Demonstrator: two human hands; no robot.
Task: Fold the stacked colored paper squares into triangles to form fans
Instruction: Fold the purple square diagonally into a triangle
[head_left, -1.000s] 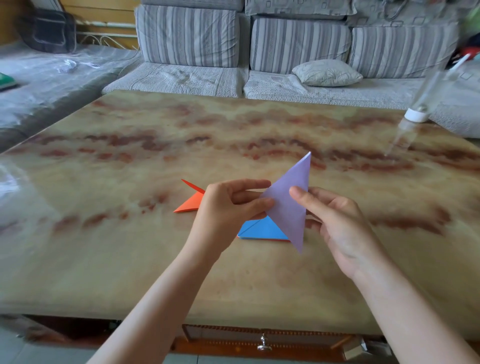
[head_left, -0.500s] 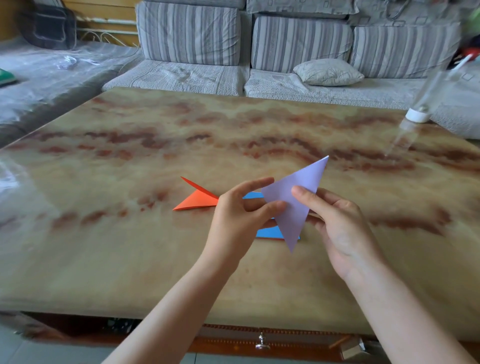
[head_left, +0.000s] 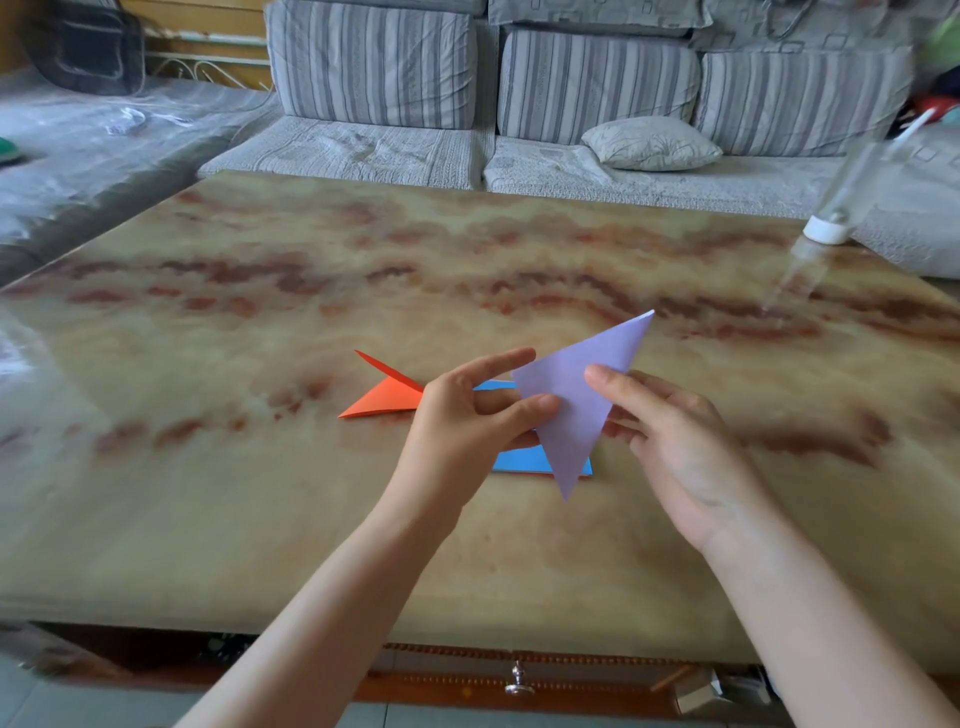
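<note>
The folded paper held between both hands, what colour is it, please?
The folded paper is light purple, plain with no pattern, clearest in the head view.

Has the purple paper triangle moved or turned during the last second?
Yes. The purple triangle, held in both hands, has tilted clockwise: its upper tip now leans further right, toward the bottle cap.

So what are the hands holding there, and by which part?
A folded purple paper triangle, lifted off the table. The left hand pinches its left corner; the right hand grips its right edge.
</note>
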